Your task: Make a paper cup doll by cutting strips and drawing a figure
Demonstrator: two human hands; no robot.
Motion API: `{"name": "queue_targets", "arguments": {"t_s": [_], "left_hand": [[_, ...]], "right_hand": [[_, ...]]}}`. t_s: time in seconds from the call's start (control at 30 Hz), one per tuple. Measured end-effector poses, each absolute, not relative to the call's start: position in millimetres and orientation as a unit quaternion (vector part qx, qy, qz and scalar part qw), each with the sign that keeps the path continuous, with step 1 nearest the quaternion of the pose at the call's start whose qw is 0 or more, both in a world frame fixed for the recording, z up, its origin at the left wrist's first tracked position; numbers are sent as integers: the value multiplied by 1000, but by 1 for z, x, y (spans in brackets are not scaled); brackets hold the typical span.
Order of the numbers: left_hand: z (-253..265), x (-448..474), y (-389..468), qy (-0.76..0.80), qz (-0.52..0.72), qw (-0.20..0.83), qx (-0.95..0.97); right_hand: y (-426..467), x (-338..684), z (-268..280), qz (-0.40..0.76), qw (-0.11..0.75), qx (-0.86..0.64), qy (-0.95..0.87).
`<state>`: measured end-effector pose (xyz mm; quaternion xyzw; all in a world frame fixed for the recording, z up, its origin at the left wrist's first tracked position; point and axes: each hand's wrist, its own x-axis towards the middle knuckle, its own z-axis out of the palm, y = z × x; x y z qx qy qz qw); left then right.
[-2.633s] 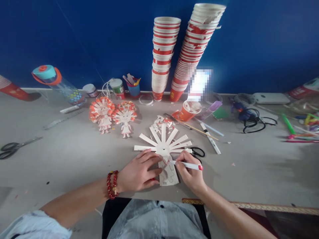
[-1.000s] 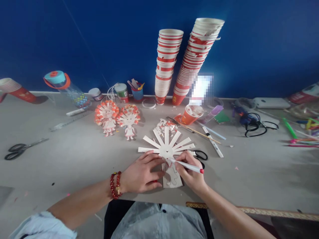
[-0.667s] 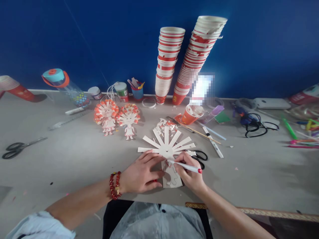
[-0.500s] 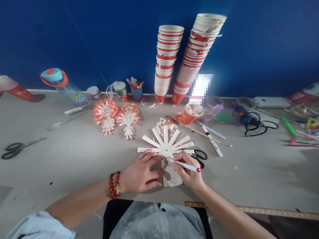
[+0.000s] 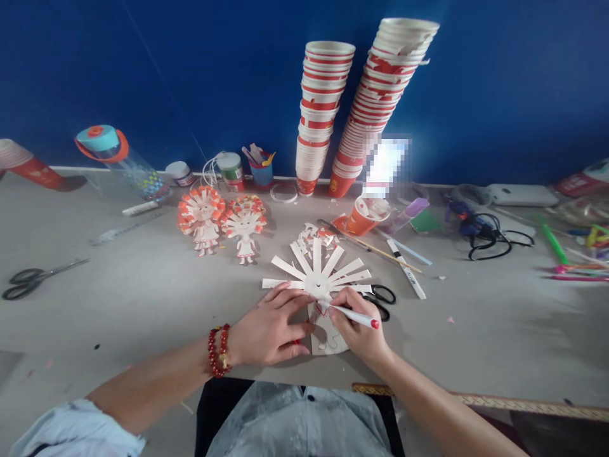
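In front of me lies a paper cutout (image 5: 328, 339) with a doll-like figure outlined on it and red marks near its neck. White paper strips (image 5: 316, 254) fan out from its round top. My left hand (image 5: 273, 327) rests over the left side of the cutout, fingers spread; a small red thing peeks out under them. Pinched in my right hand (image 5: 359, 320) is a white marker (image 5: 354, 315) with a red end, its tip at the figure's neckline. Black-handled scissors (image 5: 384, 301) lie partly hidden behind my right hand.
Two finished paper dolls (image 5: 204, 219) lie to the left, beyond scissors (image 5: 45, 276). Paper scraps (image 5: 311, 240), a capped marker (image 5: 406, 270) and a red cup (image 5: 364, 219) sit ahead. Tall paper cup stacks (image 5: 316, 120) lean by the blue wall. Cords (image 5: 495, 238) lie right.
The marker and my right hand have shifted very slightly at the neckline. My left hand stays on the cutout, and the view has tilted a little.
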<state>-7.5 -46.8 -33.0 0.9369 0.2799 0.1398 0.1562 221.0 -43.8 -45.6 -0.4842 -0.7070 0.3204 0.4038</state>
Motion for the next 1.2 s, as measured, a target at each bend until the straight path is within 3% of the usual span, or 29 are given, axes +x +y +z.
{"name": "queue_targets", "arguments": {"t_s": [1.2], "left_hand": [[-33,-7,-46,276,150,154,937]], "right_hand": [[-44,222,-47,312,388,-480,-722]]}}
